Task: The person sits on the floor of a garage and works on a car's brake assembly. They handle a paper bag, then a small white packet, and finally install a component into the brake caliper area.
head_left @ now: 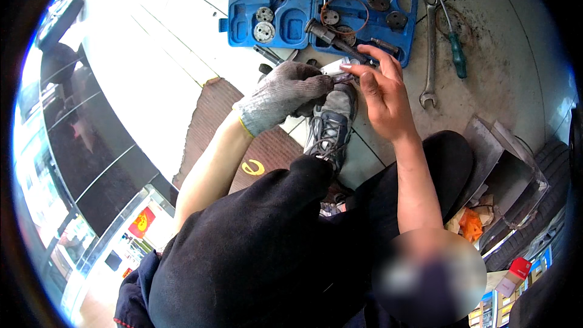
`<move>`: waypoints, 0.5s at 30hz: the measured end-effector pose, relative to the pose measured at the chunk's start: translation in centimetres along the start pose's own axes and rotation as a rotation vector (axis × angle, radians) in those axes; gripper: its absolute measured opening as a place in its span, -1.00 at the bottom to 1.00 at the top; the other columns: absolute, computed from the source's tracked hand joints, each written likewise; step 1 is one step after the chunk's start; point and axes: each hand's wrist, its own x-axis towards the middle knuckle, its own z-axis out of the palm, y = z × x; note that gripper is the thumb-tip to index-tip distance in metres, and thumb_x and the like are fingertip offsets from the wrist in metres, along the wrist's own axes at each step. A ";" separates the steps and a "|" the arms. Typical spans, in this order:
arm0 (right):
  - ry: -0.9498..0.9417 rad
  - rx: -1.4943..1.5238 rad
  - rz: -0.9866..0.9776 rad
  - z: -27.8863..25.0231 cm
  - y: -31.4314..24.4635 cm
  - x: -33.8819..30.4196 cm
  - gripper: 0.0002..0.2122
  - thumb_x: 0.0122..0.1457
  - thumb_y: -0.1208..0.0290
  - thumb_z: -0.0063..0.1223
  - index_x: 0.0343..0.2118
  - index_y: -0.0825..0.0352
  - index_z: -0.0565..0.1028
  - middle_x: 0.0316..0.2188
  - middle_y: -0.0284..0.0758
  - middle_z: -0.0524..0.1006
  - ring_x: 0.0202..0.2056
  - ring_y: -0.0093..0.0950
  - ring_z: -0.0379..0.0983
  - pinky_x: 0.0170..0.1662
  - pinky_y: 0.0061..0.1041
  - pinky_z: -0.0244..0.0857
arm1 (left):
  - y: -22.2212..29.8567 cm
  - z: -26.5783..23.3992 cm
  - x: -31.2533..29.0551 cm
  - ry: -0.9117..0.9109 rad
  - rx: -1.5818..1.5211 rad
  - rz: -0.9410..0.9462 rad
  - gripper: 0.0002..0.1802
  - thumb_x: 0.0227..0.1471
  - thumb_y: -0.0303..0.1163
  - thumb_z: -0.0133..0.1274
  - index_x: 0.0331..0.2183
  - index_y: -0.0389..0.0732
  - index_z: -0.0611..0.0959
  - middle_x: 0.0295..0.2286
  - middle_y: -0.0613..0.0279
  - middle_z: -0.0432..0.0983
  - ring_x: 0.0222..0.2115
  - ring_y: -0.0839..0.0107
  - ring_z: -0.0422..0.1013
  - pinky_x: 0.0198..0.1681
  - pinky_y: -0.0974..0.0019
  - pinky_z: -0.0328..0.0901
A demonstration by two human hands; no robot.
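Note:
My left hand, in a grey-white knitted glove with a yellow-edged cuff, is closed around a small white tube-like piece above the toe of my shoe. Something small and purplish shows at its fingertips, too small to name. My bare right hand has its fingers stretched and apart. Its index fingertip reaches the end of the white piece. Just beyond the hands, a dark threaded rod with a thick head lies across the edge of an open blue tool case.
Round metal discs sit in the case. Right of it, a combination wrench and a green-handled screwdriver lie on the tiles. Brown cardboard is under my left side. An open metal box and a tyre stand at right.

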 end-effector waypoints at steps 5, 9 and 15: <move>-0.019 0.168 0.004 -0.7 -0.3 0.0 -0.52 0.29 -0.09 -0.30 0.00 0.13 0.52 0.12 -0.12 0.26 0.14 -0.14 0.13 0.17 -0.17 0.05 | -0.1 0.0 0.0 0.042 -0.297 -0.054 -0.46 0.11 -0.16 0.07 -0.03 -0.39 0.45 -0.32 0.09 0.49 -0.36 0.42 0.47 -0.33 0.41 0.43; -0.043 -0.087 -0.141 0.4 -0.5 -0.2 -0.52 0.28 -0.09 -0.27 0.03 0.14 0.49 0.08 -0.14 0.30 0.13 -0.14 0.15 0.16 -0.19 0.05 | -1.2 -0.9 0.7 -0.092 -0.538 0.004 -0.71 0.16 -0.23 0.02 -0.25 -0.29 0.52 -0.52 0.29 0.43 -0.56 0.54 0.40 -0.55 0.51 0.35; 0.045 -0.059 -0.018 0.0 0.0 0.0 -0.53 0.30 -0.06 -0.30 0.06 0.14 0.46 0.08 -0.12 0.29 0.12 -0.15 0.18 0.18 -0.21 0.03 | -1.2 -0.5 0.7 -0.091 -0.724 -0.016 -0.74 0.16 -0.21 0.02 -0.32 -0.24 0.53 -0.59 0.39 0.40 -0.67 0.64 0.31 -0.67 0.58 0.23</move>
